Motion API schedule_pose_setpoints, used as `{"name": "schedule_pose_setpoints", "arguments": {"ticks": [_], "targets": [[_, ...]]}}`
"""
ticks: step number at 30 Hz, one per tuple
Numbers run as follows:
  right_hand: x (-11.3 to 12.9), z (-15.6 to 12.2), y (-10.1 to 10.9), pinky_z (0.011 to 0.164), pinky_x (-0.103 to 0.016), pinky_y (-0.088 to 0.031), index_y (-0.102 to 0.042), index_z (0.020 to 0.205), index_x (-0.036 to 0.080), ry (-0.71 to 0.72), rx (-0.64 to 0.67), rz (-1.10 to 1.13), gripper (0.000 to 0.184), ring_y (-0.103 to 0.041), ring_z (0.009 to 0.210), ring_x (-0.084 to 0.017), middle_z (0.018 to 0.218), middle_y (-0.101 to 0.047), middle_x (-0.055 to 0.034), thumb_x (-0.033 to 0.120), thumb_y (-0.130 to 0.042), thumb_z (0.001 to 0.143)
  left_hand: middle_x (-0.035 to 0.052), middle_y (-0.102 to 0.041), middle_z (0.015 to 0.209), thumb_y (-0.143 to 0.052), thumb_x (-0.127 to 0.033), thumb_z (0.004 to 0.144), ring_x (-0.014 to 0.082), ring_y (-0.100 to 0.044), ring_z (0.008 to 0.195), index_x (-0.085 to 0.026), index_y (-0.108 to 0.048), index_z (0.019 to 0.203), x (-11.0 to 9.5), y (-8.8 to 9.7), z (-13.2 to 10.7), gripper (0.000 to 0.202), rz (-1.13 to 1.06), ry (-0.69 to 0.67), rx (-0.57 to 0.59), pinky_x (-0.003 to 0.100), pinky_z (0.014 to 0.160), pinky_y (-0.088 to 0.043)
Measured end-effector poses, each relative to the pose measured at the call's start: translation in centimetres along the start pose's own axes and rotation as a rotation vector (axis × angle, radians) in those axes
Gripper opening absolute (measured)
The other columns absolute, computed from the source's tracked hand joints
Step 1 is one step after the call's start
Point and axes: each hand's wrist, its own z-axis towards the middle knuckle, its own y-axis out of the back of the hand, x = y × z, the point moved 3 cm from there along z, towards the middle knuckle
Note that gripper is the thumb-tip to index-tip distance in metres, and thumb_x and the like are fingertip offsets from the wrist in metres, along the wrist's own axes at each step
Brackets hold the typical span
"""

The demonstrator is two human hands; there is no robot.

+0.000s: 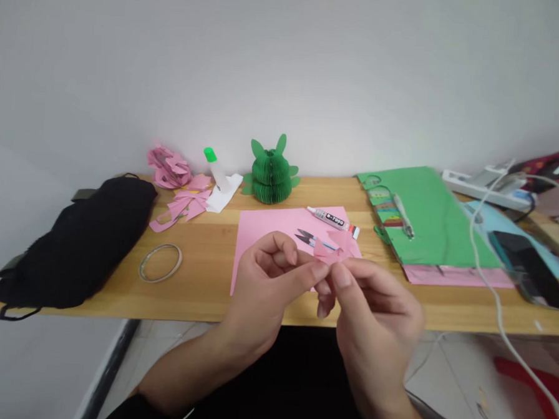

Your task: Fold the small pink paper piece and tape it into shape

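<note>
Wall point(287, 66): plain, pale grey, straight ahead of me;
Surface point(200, 286): light wood, visible grain, set against the wall;
Floor point(453, 381): pale tiles, below me;
Light: soft, brightest mid-wall before me.

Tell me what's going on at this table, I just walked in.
A person's left hand and right hand together pinch a small folded piece of pink paper. Beyond them, a larger pink sheet lies on the wooden table, with pointed snips and a glue tube on it. A green paper figure stands behind the sheet, near the wall.
</note>
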Motion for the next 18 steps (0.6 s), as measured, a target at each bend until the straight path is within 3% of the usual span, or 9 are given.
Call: {"name": "schedule_pose_setpoints", "arguments": {"ticks": [7, 10, 14, 18], "targets": [[1.3, -0.8, 0.5, 0.054, -0.022, -0.056, -0.074, 0.104, 0.027, 0.287, -0.144, -0.373, 0.035, -0.065, 0.059, -0.009, 0.080, -0.074, 0.0033, 0.006, -0.073, 0.076, -0.0065, -0.073, 0.065, -0.075, -0.004, 0.074, 0.0080, -0.070, 0.058, -0.017, -0.056, 0.072, -1.0, 0.0, 0.0, 0.023, 0.037, -0.114, -0.064, 0.017, 0.060, -0.059], [1.7, -0.7, 0.4, 0.056, -0.023, -0.056, -0.074, 0.103, 0.028, 0.281, -0.120, -0.434, 0.034, -0.063, 0.058, -0.009, 0.079, -0.073, 0.0045, 0.007, -0.074, 0.077, -0.0063, -0.075, 0.071, -0.074, -0.004, 0.074, 0.0103, -0.072, 0.062, -0.020, -0.061, 0.084, -1.1, 0.0, -0.3, 0.023, 0.119, -0.159, -0.075, 0.019, 0.061, -0.060], [2.1, -0.5, 0.2, 0.055, -0.022, -0.053, -0.073, 0.103, 0.028, 0.327, -0.090, -0.481, 0.035, -0.063, 0.062, -0.009, 0.079, -0.073, 0.0050, 0.005, -0.073, 0.076, -0.0064, -0.076, 0.073, -0.072, -0.002, 0.075, 0.0086, -0.072, 0.067, -0.024, -0.066, 0.096, -1.5, -0.2, -1.0, 0.031, 0.282, -0.255, -0.089, 0.014, 0.065, -0.058], [2.9, -0.5, -0.1, 0.057, -0.024, -0.053, -0.072, 0.102, 0.027, 0.440, -0.079, -0.553, 0.036, -0.064, 0.067, -0.012, 0.077, -0.072, 0.0039, 0.002, -0.072, 0.075, -0.0070, -0.075, 0.074, -0.072, -0.001, 0.073, 0.0058, -0.069, 0.064, -0.026, -0.072, 0.094, -2.1, -0.6, -1.5, 0.033, 0.487, -0.377, -0.134, 0.012, 0.064, -0.058]]}}
